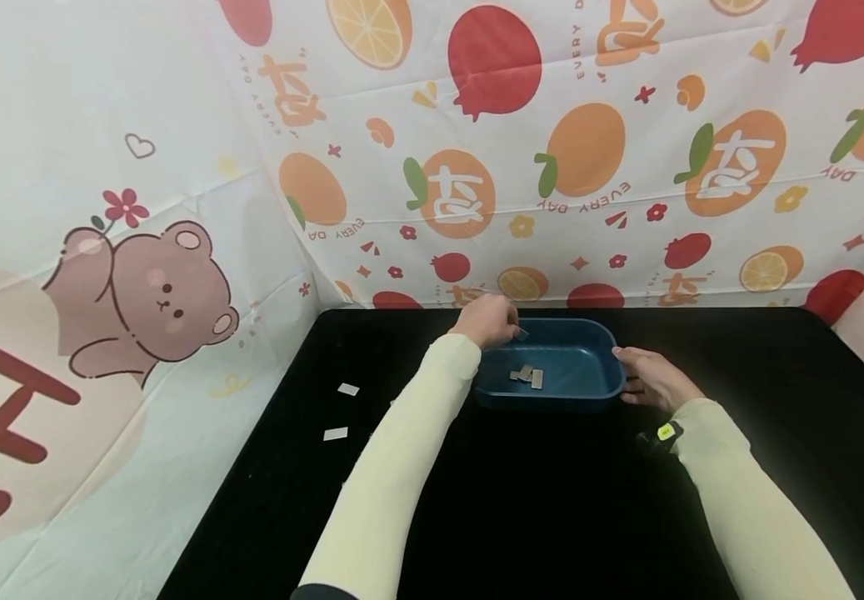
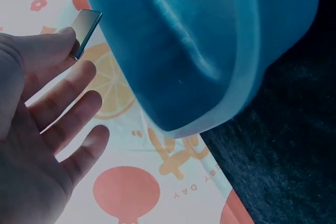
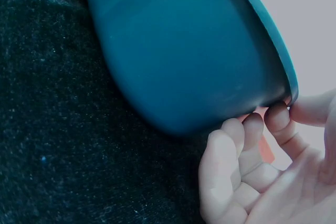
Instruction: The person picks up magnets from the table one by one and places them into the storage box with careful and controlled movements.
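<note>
A small metal plate [image 2: 86, 30] is pinched between thumb and forefinger of the left hand [image 1: 486, 321], the other fingers being spread; its flat face and edge are shown clearly in the left wrist view, whereas only a sliver is seen from the head. It is held near the far left corner of a blue tub [image 1: 551, 402], above the rim. Inside, a cluster of metal pieces [image 1: 537, 379] is displayed whole only in the head view. The tub's right rim is pinched by the right hand [image 1: 655, 379], whose curled fingers beneath the rim are revealed by the right wrist view. White pieces [image 1: 336, 434] are seen on the black table [image 1: 551, 508] from the head alone; fruit-printed cloth [image 1: 506, 50] is hung behind.
</note>
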{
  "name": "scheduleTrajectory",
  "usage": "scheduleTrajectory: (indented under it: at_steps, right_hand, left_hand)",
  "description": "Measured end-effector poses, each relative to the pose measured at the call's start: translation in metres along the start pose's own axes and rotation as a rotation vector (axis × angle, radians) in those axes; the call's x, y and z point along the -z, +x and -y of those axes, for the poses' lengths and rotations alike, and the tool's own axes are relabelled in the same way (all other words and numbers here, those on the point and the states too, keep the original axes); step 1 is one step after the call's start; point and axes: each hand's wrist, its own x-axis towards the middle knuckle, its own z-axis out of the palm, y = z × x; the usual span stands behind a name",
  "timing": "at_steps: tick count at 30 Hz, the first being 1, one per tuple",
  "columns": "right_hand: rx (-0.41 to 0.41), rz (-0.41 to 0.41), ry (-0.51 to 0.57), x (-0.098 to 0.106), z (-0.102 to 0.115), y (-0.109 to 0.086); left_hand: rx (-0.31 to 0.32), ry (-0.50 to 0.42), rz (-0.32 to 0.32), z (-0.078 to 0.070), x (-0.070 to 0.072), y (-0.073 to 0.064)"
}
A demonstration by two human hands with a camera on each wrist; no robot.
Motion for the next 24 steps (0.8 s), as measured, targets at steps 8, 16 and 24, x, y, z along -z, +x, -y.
scheduleTrajectory:
  at_steps: [8, 16, 24]
  right_hand:
    - [0.006, 0.005, 0.000, 0.002, -0.001, 0.000]
    - [-0.008, -0.005, 0.036, 0.001, 0.001, -0.001]
    - [-0.011, -0.007, 0.048, 0.000, 0.000, 0.002]
  left_hand:
    - [-0.001, -0.003, 0.019, -0.002, 0.000, 0.003]
    - [0.008, 0.010, 0.058, -0.004, 0.001, 0.006]
    - [0.002, -0.018, 0.074, -0.005, -0.004, 0.011]
